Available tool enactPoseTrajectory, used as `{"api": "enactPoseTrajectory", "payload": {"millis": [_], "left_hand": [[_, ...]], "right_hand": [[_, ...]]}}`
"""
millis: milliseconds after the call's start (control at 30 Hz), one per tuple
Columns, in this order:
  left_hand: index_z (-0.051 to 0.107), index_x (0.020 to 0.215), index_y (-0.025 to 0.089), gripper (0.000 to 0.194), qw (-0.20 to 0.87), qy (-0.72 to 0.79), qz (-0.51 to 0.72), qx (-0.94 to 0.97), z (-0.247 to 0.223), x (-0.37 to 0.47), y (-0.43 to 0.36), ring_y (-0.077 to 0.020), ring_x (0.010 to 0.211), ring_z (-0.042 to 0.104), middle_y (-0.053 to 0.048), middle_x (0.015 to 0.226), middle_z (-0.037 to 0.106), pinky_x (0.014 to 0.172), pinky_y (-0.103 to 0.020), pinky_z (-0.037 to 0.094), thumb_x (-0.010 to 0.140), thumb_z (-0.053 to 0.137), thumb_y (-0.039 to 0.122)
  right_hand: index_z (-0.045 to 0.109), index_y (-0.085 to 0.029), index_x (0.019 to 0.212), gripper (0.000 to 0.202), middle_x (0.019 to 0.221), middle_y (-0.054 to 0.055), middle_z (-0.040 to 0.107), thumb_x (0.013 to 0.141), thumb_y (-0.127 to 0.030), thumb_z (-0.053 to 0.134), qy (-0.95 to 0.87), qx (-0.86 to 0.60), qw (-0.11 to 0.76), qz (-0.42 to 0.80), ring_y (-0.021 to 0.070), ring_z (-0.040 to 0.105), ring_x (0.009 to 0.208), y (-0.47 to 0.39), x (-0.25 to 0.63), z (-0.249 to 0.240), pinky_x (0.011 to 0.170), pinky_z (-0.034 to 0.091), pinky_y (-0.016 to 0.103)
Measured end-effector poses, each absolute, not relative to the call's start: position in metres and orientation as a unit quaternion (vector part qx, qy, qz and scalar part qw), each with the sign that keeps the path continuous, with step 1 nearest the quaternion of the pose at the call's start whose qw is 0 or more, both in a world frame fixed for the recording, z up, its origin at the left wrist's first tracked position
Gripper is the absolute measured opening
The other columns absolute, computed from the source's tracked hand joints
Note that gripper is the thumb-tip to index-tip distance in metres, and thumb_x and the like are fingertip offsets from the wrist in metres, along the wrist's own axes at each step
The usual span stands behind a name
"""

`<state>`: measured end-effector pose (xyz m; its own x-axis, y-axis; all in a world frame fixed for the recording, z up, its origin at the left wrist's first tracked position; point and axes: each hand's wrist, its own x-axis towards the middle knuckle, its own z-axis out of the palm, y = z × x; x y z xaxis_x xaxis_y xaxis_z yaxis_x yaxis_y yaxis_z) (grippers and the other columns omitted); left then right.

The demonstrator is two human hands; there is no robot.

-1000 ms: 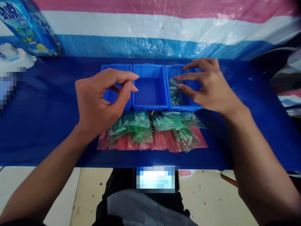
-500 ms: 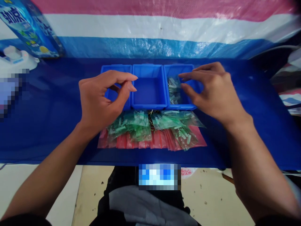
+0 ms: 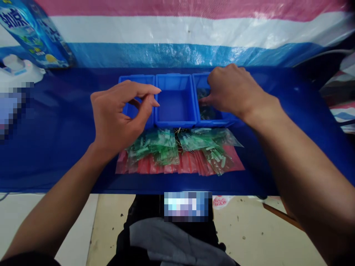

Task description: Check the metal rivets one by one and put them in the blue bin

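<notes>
Three blue bins stand side by side on the blue table. My left hand [image 3: 122, 111] hovers over the left bin [image 3: 135, 78], thumb and fingertips close together; whether something small is between them is too fine to tell. Nothing shows inside the middle bin [image 3: 176, 107]. My right hand [image 3: 235, 90] reaches down into the right bin [image 3: 216, 122], at the clear bags of small parts [image 3: 206, 112]; its fingertips are mostly hidden. In front of the bins, green-tinted clear bags [image 3: 163, 147] with pale pieces lie over red bags [image 3: 188, 164], with thin metal pins [image 3: 180, 135] between them.
A blue detergent pouch [image 3: 36, 37] and a white bottle [image 3: 20, 70] stand at the back left of the table [image 3: 55, 147]. A striped plastic sheet [image 3: 188, 33] hangs behind. Below the front edge, a blurred-out screen [image 3: 187, 207] lies by my lap.
My right hand has turned down and moved slightly left, further into the right bin over the clear bags. My left hand has barely moved.
</notes>
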<state>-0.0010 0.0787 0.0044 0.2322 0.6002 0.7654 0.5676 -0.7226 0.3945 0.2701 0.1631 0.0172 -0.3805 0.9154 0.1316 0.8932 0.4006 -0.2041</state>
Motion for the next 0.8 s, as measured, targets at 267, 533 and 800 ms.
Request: {"api": "enactPoseTrajectory", "payload": {"millis": [267, 533, 800], "left_hand": [[0.082, 0.107, 0.029, 0.021, 0.008, 0.384, 0.492, 0.782, 0.007, -0.001, 0.077, -0.0124, 0.073, 0.074, 0.006, 0.087, 0.081, 0.066, -0.028, 0.060, 0.096, 0.072, 0.014], [0.081, 0.106, 0.031, 0.022, 0.004, 0.357, 0.496, 0.791, 0.001, -0.004, 0.082, -0.0105, 0.071, 0.073, 0.008, 0.087, 0.081, 0.063, -0.026, 0.057, 0.095, 0.074, 0.013], [0.080, 0.109, 0.035, 0.024, 0.001, 0.364, 0.492, 0.791, 0.001, -0.002, 0.082, -0.0136, 0.067, 0.071, 0.008, 0.086, 0.081, 0.061, -0.031, 0.056, 0.096, 0.073, 0.017]], "right_hand": [[0.077, -0.026, 0.093, 0.014, 0.084, 0.010, 0.076, 0.080, -0.029, 0.082, -0.830, -0.556, -0.033, 0.022, 0.0372, 0.075, 0.094, 0.150, 0.254, 0.033, 0.081, 0.060, 0.050], [0.077, -0.019, 0.098, 0.020, 0.088, 0.014, 0.075, 0.079, -0.025, 0.083, -0.826, -0.563, -0.001, -0.003, 0.0397, 0.072, 0.100, 0.165, 0.269, 0.023, 0.083, 0.060, 0.053], [0.076, -0.026, 0.074, 0.017, 0.066, 0.002, 0.070, 0.066, -0.018, 0.088, -0.855, -0.516, 0.027, 0.049, 0.0246, 0.067, 0.072, 0.168, 0.289, 0.046, 0.070, 0.053, 0.038]]}}
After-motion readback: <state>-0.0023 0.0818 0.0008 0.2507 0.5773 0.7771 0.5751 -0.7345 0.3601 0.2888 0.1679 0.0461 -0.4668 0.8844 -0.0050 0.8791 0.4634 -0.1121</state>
